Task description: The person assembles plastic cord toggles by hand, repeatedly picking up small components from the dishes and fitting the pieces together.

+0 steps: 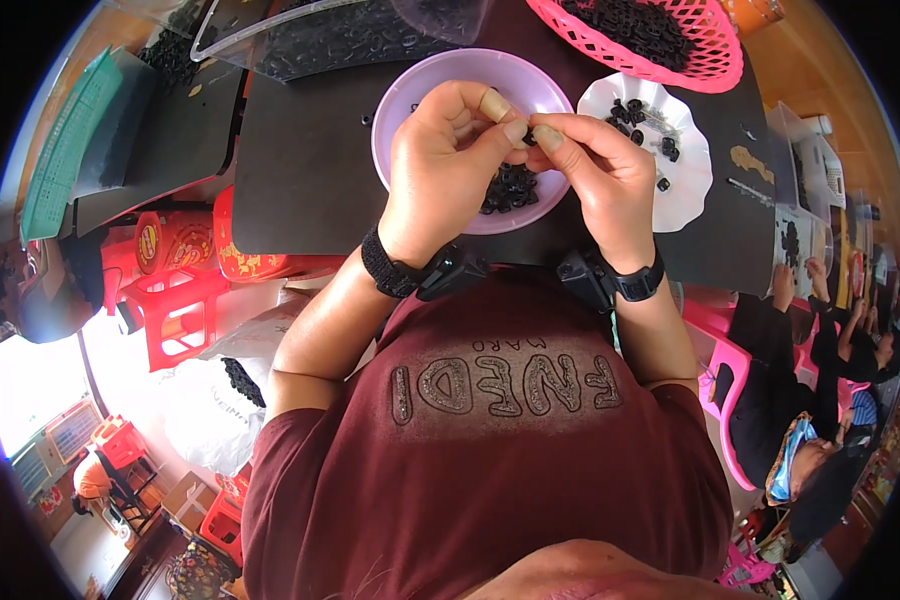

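Observation:
My left hand (442, 165) and my right hand (602, 178) meet above a lilac plastic bowl (383, 150). Thumbs and fingertips of both pinch a small black part (529, 138), mostly covered by the fingers. A tape-like wrap (494, 104) covers one left fingertip. Inside the bowl, below the hands, lies a heap of small black ring-like parts (510, 190). To the right of the bowl, close to my right hand, sits a white scalloped plate (686, 196) with several loose black pieces on it.
Behind the bowl stand a clear tub (260, 42) full of black parts and a pink openwork basket (715, 72) holding more. They share a dark table (290, 165). A green basket (65, 150) and red stools (175, 315) are at left. Co-workers' hands (785, 285) show at right.

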Tool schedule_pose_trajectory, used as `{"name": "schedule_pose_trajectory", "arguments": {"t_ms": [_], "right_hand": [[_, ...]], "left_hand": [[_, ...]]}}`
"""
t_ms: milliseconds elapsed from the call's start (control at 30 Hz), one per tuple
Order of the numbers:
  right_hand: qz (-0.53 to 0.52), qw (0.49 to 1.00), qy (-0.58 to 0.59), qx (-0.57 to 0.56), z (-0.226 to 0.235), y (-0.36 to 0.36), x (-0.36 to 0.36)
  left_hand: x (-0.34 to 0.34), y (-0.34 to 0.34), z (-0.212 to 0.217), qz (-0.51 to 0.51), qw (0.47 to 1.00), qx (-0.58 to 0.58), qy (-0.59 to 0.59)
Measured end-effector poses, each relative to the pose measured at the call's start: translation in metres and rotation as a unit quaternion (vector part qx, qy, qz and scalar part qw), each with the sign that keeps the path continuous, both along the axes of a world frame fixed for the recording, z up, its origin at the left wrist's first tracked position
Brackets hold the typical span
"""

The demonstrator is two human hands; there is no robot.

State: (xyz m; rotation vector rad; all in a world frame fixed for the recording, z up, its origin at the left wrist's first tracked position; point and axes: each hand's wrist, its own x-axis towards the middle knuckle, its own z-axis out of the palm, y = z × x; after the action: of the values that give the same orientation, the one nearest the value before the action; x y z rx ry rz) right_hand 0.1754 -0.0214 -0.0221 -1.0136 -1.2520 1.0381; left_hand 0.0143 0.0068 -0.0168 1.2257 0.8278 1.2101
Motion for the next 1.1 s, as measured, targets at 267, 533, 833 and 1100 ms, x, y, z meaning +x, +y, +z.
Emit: {"name": "schedule_pose_trajectory", "arguments": {"t_ms": [267,533,833,1100], "right_hand": [[0.148,0.937,0.234,-0.213,-0.002,0.004,0.014],[0.360,0.704,0.519,-0.325,-0.016,0.012,0.020],[0.233,0.864,0.388,-0.221,-0.012,0.009,0.041],[0.167,0.915,0.298,-0.212,-0.012,0.004,0.040]], "left_hand": [[-0.011,0.002,0.000,-0.024,0.996,0.078,0.047],[-0.015,0.011,0.007,-0.050,0.981,0.166,0.087],[-0.030,0.043,0.001,-0.194,0.824,0.274,0.457],[-0.024,0.049,-0.008,-0.231,0.777,0.300,0.503]]}}
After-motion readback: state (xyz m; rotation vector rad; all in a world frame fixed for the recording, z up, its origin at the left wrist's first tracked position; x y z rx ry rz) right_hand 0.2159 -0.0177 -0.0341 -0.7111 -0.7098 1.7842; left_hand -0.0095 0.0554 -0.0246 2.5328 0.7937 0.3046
